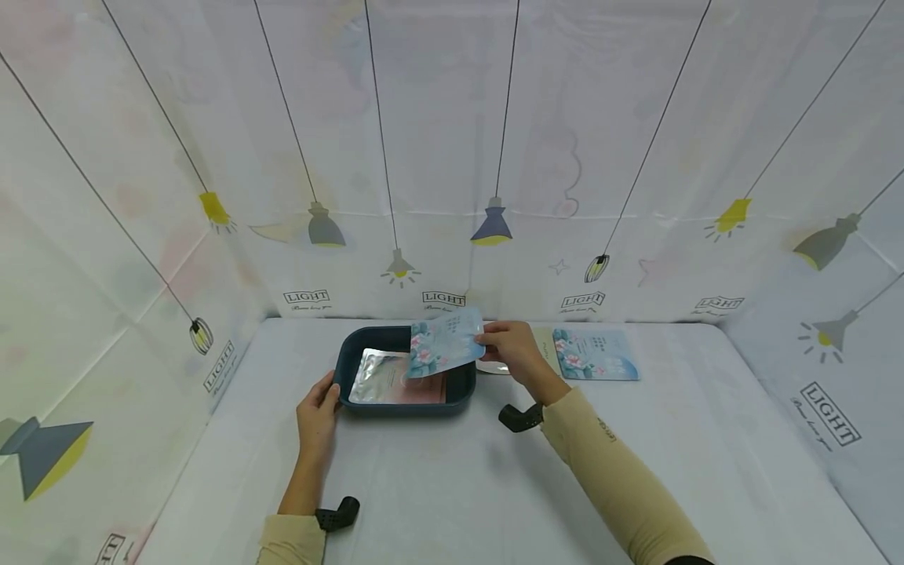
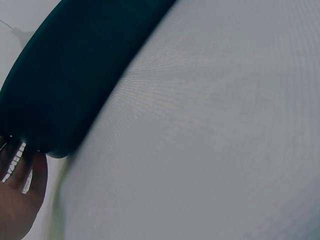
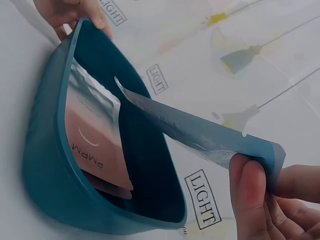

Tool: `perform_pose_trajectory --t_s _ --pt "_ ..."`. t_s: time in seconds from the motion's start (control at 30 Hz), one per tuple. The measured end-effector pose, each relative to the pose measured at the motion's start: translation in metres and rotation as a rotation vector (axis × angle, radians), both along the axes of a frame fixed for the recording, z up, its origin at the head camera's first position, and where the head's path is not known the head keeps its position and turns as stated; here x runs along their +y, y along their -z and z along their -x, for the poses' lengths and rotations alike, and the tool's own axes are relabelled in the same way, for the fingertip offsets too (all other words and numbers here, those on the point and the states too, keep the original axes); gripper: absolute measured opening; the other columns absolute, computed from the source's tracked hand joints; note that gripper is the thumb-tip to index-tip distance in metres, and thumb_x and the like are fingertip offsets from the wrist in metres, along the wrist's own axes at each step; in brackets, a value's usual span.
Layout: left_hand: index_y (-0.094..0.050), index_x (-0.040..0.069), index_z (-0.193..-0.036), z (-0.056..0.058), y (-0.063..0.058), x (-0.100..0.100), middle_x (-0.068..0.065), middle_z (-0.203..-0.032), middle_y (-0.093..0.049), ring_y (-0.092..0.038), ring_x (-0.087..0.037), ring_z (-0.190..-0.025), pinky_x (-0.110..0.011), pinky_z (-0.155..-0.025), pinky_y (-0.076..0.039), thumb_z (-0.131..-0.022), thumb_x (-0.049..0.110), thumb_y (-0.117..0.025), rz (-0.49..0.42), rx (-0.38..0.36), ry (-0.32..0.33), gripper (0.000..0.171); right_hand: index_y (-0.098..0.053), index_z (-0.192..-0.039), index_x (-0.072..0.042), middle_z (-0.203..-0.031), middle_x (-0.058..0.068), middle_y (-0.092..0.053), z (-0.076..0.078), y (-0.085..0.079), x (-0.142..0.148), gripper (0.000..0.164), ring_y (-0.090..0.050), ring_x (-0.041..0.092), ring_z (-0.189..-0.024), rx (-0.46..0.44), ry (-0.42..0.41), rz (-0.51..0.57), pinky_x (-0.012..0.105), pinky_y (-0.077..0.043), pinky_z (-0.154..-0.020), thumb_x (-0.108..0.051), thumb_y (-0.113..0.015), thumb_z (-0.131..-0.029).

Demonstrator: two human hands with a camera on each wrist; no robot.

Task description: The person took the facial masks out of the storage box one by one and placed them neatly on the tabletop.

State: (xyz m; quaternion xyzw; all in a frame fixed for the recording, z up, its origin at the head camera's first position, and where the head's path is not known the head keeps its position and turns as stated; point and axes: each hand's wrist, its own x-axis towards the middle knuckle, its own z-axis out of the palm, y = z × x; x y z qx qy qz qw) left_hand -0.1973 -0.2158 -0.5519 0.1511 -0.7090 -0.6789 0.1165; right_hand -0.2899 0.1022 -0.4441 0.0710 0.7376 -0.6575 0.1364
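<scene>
Right hand (image 1: pixel 514 351): raised just above the table, beside the right end of the tray. Thumb and fingers (image 3: pixel 252 192) pinch one edge of a blue floral sachet; the wrist view shows the thumb pressed flat on the upper face, the other fingers curled beneath.
Blue floral sachet (image 1: pixel 445 341): held in the air, tilted, its free end reaching over the far right part of the tray. It touches neither the tray nor the packets inside, as far as the wrist view shows.
Left hand (image 1: pixel 318 412): set against the near left corner of the tray. Thumb lies on the rim; the remaining fingers are pressed against the outer wall. In the right wrist view fingertips (image 3: pixel 92 15) show over the rim's far end. Degree of curl: cannot tell.
Tray (image 1: pixel 462 387): dark blue, rectangular with rounded corners, standing flat on the table at centre.
Tray contents: a pink packet (image 1: pixel 422 390) lettered "PMPM" lying on the floor of the tray, with a silver foil packet (image 1: pixel 377 375) toward the left end.
Second blue sachet (image 1: pixel 595 355): flat on the table, right of the tray and well apart from it, printed face up.
Pale packet (image 1: pixel 545 344): lying between the right hand and the second blue sachet, partly hidden by the hand.
Table (image 1: pixel 452 486): covered in white cloth.
Backdrop (image 1: pixel 452 141): white sheet printed with hanging lamps and the word "LIGHT", enclosing the far side and both flanks.
</scene>
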Motion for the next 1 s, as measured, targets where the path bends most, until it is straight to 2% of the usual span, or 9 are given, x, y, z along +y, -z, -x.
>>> perform_pose_trajectory --t_s 0.27,0.5,0.77,1.0 --pt "-0.048 0.005 -0.142 0.0 0.003 0.001 -0.013 -0.146 -0.05 -0.051 -0.024 -0.13 -0.001 -0.081 -0.047 -0.103 0.02 -0.047 -0.006 -0.012 0.004 0.041 -0.059 -0.124 0.004 -0.107 0.013 -0.068 -0.006 0.001 0.029 0.036 -0.067 0.014 -0.074 -0.014 0.001 0.007 0.028 -0.06 -0.074 -0.006 -0.066 -0.091" --pt "-0.047 0.005 -0.143 0.001 -0.001 0.0 -0.015 -0.145 -0.05 -0.051 -0.026 -0.13 -0.002 -0.08 -0.047 -0.104 0.019 -0.046 -0.006 -0.002 0.007 0.041 -0.055 -0.127 0.006 -0.107 0.01 -0.067 -0.01 0.001 0.052 0.039 -0.067 0.011 -0.077 -0.008 0.006 0.023 0.021 -0.058 -0.068 -0.006 -0.065 -0.091" --pt "-0.046 0.007 -0.144 0.001 -0.001 -0.001 -0.014 -0.147 -0.048 -0.049 -0.025 -0.132 -0.001 -0.08 -0.047 -0.104 0.021 -0.046 -0.02 -0.015 0.014 0.043 -0.052 -0.127 0.009 -0.096 -0.001 -0.068 -0.016 0.004 0.078 0.04 -0.067 0.009 -0.078 0.019 -0.014 0.054 0.021 -0.057 -0.067 -0.006 -0.064 -0.092" --pt "-0.046 0.005 -0.143 0.0 -0.001 0.0 -0.015 -0.146 -0.049 -0.049 -0.026 -0.132 -0.001 -0.08 -0.047 -0.104 0.019 -0.046 -0.018 -0.002 0.008 0.042 -0.05 -0.128 0.011 -0.095 -0.004 -0.068 -0.021 0.004 0.094 0.043 -0.067 0.009 -0.079 0.031 -0.044 0.069 0.021 -0.056 -0.068 -0.009 -0.064 -0.093"
